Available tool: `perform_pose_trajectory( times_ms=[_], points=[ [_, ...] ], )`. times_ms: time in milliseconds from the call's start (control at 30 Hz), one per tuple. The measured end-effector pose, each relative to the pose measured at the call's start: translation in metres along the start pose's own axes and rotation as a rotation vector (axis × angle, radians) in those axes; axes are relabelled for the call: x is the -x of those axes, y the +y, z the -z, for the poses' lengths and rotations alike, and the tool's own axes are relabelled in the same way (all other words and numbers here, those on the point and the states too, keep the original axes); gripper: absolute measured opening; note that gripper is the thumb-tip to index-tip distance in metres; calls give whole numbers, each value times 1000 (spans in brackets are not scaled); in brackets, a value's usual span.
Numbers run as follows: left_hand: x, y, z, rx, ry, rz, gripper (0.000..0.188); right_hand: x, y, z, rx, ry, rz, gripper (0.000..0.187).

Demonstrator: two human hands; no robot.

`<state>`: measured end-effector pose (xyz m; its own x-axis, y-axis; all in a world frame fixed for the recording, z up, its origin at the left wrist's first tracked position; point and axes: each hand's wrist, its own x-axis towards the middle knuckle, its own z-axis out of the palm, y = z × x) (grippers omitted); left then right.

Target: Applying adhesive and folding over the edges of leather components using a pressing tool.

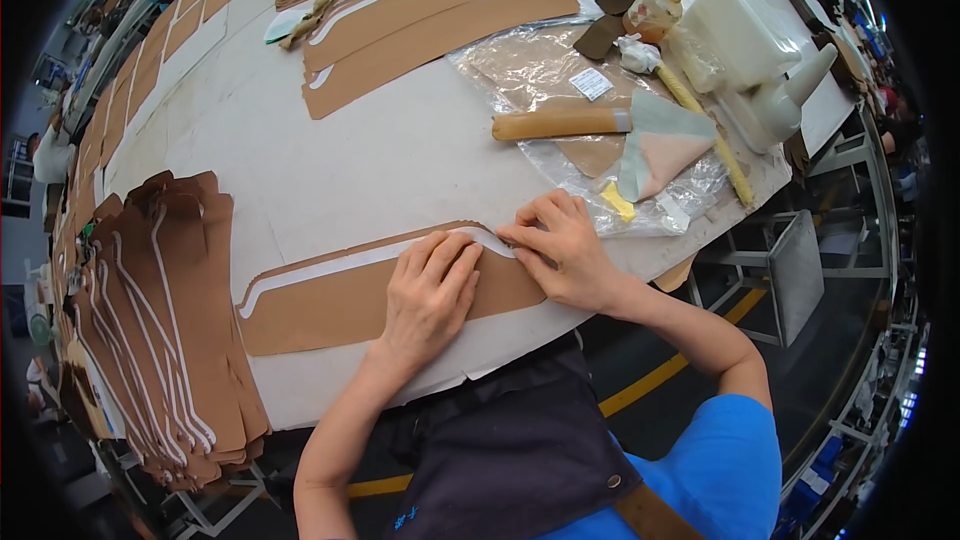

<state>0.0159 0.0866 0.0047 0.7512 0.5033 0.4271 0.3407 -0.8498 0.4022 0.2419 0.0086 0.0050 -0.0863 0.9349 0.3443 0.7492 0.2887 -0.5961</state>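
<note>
Left hand (432,285) presses down, fingers close together, on white strip (350,265) and brown panel (330,315) beneath. Right hand (562,250), just right of it, has fingertips near strip's curved end; cannot tell if pinching. Strip may wrinkle there if pulled unevenly; panel may skew if pressing loosens.

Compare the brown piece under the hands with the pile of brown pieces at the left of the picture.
The brown piece is a single flat sheet; the pile holds many overlapping, fanned sheets.
The brown piece stretches mostly left to right, while the pile's sheets run mostly up and down the picture.
The left hand rests on the brown piece; neither hand touches the pile.
Both are brown and show white strips.
</note>
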Motion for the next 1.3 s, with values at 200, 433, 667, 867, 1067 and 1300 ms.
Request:
perform_pose_trajectory(
  times_ms=[200, 433, 667, 867, 1067, 1300],
  points=[
    [-1, -1, 1, 18, -33, 29, 34, -4, -4, -15, 114, 7, 103, 42],
    [4, -1, 4, 32, -49, 15, 36, 14, -17, -5, 418, -74, 228, 55],
    [8, 1, 9, 111, -22, 66, 37, 16, -6, 17, 401, -22, 307, 40],
    [57, -6, 46, 63, 158, 209, 27, 33, -29, 112, 484, 44, -7, 35],
    [101, -16, 73, 13, 269, 449, 19, 7, -33, 58, 310, -250, 66, 42],
    [125, -30, 86, -105, 388, 524, 18, 3, -9, 29, 241, -150, 217, 38]
  ],
)
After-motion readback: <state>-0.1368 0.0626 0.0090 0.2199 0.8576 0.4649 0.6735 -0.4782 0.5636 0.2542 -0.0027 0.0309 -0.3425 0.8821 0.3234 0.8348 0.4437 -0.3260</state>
